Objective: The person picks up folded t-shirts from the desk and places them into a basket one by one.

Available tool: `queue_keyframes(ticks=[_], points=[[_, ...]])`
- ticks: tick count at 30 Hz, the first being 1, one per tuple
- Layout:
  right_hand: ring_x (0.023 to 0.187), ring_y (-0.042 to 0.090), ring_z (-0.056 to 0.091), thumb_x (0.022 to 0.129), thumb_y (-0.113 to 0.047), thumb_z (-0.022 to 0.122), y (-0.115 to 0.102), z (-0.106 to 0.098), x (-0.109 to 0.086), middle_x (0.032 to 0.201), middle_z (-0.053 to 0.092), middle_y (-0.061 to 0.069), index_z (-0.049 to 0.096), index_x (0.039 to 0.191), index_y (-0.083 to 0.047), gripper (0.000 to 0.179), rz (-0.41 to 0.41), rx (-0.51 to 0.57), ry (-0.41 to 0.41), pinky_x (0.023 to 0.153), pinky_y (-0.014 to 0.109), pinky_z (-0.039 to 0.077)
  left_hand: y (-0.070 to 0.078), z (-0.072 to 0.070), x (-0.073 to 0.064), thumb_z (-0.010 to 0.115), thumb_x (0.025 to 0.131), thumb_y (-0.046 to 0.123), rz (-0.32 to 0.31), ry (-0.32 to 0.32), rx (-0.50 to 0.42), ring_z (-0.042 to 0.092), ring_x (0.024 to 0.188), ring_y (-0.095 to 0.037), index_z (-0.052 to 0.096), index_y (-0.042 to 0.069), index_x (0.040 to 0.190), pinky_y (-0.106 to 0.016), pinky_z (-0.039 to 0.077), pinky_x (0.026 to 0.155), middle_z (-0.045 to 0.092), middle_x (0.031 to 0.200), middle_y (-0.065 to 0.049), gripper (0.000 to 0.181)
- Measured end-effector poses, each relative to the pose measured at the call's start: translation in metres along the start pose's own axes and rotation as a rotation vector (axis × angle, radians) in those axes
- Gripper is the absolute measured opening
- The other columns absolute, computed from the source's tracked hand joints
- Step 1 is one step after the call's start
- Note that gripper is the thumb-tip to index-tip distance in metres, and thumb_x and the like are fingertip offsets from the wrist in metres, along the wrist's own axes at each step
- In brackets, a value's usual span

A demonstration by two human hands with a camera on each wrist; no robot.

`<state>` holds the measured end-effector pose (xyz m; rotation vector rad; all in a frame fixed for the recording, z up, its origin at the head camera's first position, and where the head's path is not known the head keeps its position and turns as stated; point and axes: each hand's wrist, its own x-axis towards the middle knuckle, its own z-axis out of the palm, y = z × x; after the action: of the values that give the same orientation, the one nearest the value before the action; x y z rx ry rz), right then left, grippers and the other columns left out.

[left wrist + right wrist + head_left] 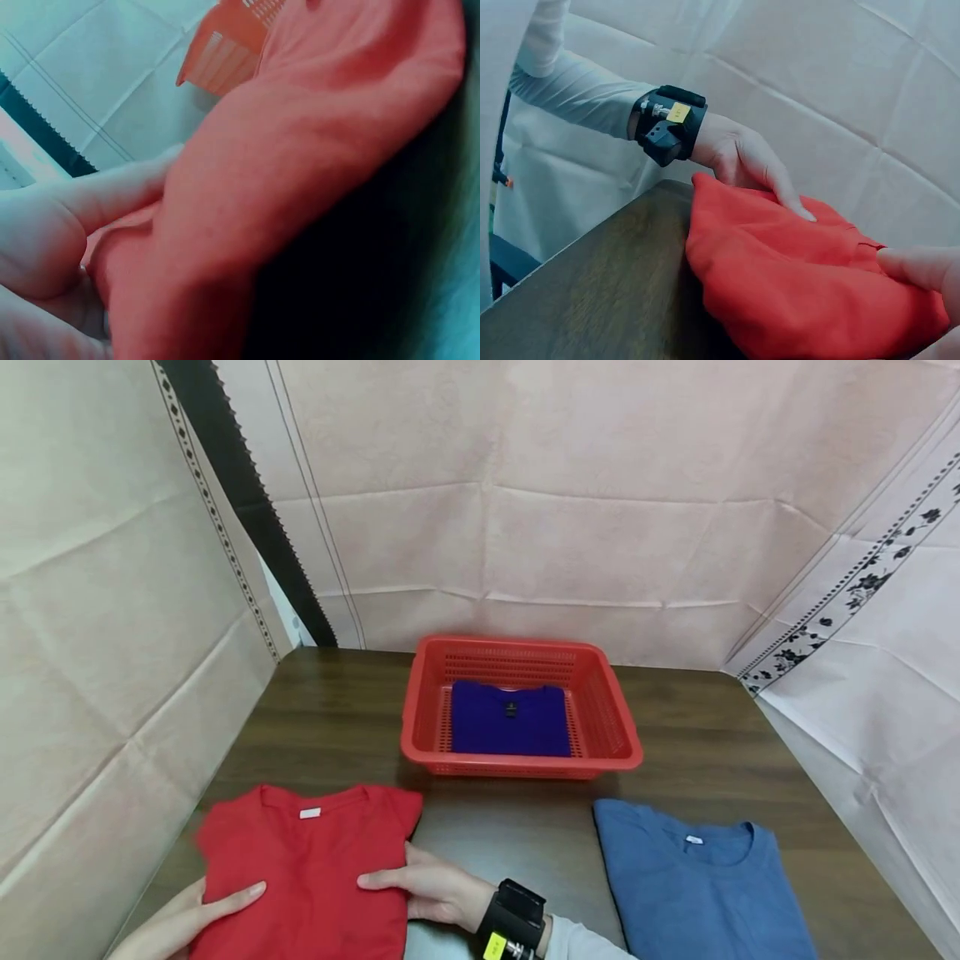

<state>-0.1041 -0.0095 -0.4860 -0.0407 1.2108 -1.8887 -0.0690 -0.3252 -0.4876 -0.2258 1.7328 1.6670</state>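
Both hands grip a folded red T-shirt (315,868) at the left front of the table, one at each side. The left hand (191,918) has its thumb on top of the cloth and its fingers underneath, hidden in the head view. From the other side the right hand (442,885) pinches the shirt the same way, thumb over the front. A white label shows at the collar. In the right wrist view, the red cloth (780,277) sags between the two hands over the table's edge. In the left wrist view it bulges beside the left hand (45,240).
A red plastic basket (517,766) stands at the back middle, with a folded dark blue shirt (510,731) lying inside. On the right of the brown wooden table (345,693) lies a folded blue T-shirt (705,885). Pale cloth sheets (600,543) hang around the table.
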Motion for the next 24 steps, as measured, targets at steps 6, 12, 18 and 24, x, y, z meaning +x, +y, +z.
queue_keyframes(ticks=[6, 12, 18, 24], points=[[0.106, 0.024, 0.057, 0.081, 0.005, 0.059, 0.002, 0.002, 0.006, 0.121, 0.059, 0.008, 0.039, 0.13, -0.014, 0.057, -0.074, 0.017, 0.056, 0.094, 0.047, 0.047, -0.007, -0.003, 0.0, 0.043, 0.097, 0.032, 0.013, -0.032, -0.059, 0.057, 0.101, -0.03, 0.011, -0.001, 0.133, -0.047, 0.052, 0.085, 0.059, 0.111, -0.004, 0.059], [0.108, 0.023, 0.055, 0.079, 0.008, 0.059, -0.008, 0.007, -0.003, 0.122, 0.057, 0.009, 0.04, 0.131, -0.012, 0.059, -0.089, 0.022, 0.052, 0.094, 0.044, 0.047, -0.011, -0.008, -0.012, 0.042, 0.098, 0.033, 0.01, -0.032, -0.125, 0.054, 0.105, -0.025, 0.02, 0.012, 0.131, -0.043, 0.05, 0.088, 0.056, 0.114, 0.003, 0.045], [0.109, 0.022, 0.054, 0.081, 0.002, 0.062, -0.027, 0.021, -0.017, 0.124, 0.055, 0.008, 0.04, 0.131, -0.014, 0.057, -0.131, -0.044, 0.001, 0.093, 0.041, 0.048, 0.0, -0.009, -0.034, 0.041, 0.097, 0.035, -0.017, -0.002, -0.149, 0.053, 0.106, -0.024, 0.018, 0.017, 0.13, -0.045, 0.049, 0.089, 0.054, 0.115, 0.003, 0.044], [0.111, 0.023, 0.053, 0.081, -0.003, 0.064, -0.051, 0.028, -0.032, 0.125, 0.054, 0.007, 0.041, 0.13, -0.014, 0.055, -0.17, -0.089, -0.036, 0.091, 0.038, 0.049, 0.023, -0.001, -0.051, 0.04, 0.099, 0.031, 0.03, 0.011, -0.136, 0.054, 0.108, -0.027, 0.017, 0.022, 0.129, -0.045, 0.05, 0.09, 0.054, 0.115, 0.004, 0.038]])
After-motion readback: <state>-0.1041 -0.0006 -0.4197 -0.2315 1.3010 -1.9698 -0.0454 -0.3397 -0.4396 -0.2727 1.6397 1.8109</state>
